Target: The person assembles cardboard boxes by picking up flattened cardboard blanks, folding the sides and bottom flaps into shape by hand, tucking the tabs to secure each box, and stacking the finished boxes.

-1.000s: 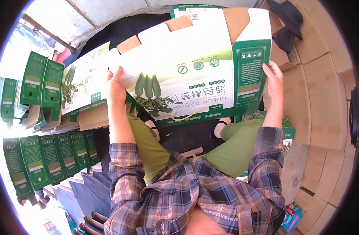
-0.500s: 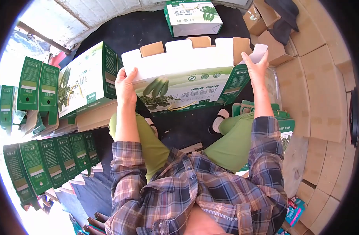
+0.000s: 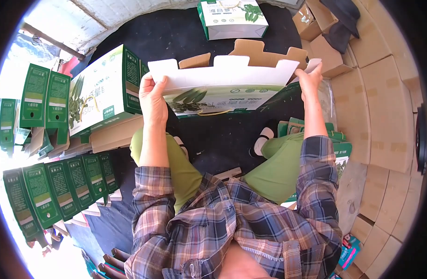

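A green and white printed carton [image 3: 222,98] hangs above the black floor cover in front of my knees, its notched flaps facing up and its brown inside partly showing. My left hand [image 3: 154,95] grips its left end, with the thumb over the white edge. At the right end, my right hand [image 3: 309,83] pinches a corner flap. Yellow cord shows low on the printed face. Just left of my left hand stands a larger printed carton [image 3: 104,93] with radish pictures.
A finished-looking printed box [image 3: 234,21] lies at the far end. Rows of green cartons [image 3: 67,188] stand at the left. Brown cardboard boxes [image 3: 385,111] are stacked along the right, with a dark hat [image 3: 341,18] at the top. Folded green cartons [image 3: 336,135] lie beside my right knee.
The carton has tipped and come down, so its printed face is foreshortened and its flaps and brown inside show more. Both hands keep hold, with the right hand now at the corner flap.
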Motion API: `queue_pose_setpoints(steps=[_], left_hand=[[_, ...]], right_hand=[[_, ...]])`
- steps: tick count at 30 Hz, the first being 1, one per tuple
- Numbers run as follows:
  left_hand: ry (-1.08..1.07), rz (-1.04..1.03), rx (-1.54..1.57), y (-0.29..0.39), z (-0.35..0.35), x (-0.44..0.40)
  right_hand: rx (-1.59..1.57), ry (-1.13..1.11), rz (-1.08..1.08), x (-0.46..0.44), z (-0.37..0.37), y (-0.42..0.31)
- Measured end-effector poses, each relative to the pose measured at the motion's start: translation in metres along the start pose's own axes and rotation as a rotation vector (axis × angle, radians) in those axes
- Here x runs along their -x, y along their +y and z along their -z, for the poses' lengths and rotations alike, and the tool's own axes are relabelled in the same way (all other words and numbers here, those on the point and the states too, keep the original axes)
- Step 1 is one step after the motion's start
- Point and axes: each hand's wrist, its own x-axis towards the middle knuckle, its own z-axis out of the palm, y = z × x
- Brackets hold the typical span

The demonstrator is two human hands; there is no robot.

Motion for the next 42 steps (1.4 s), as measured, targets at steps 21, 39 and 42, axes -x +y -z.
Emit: queue_pose_setpoints(steps=[21, 39, 42], left_hand=[[-0.035, -0.192, -0.758, 0.007, 0.01, 0.006], [-0.583, -0.778, -1.63, -0.007, -0.031, 0.023], [-0.546, -0.589, -1.525, -0.003, -0.029, 0.014]], right_hand=[[-0.869, -0.69, -0.102, 0.006, -0.015, 0.002], [-0.808, -0.75, -0.088, 0.008, -0.026, 0.006], [-0.783, -0.757, -0.065, 0.006, -0.025, 0.007]])
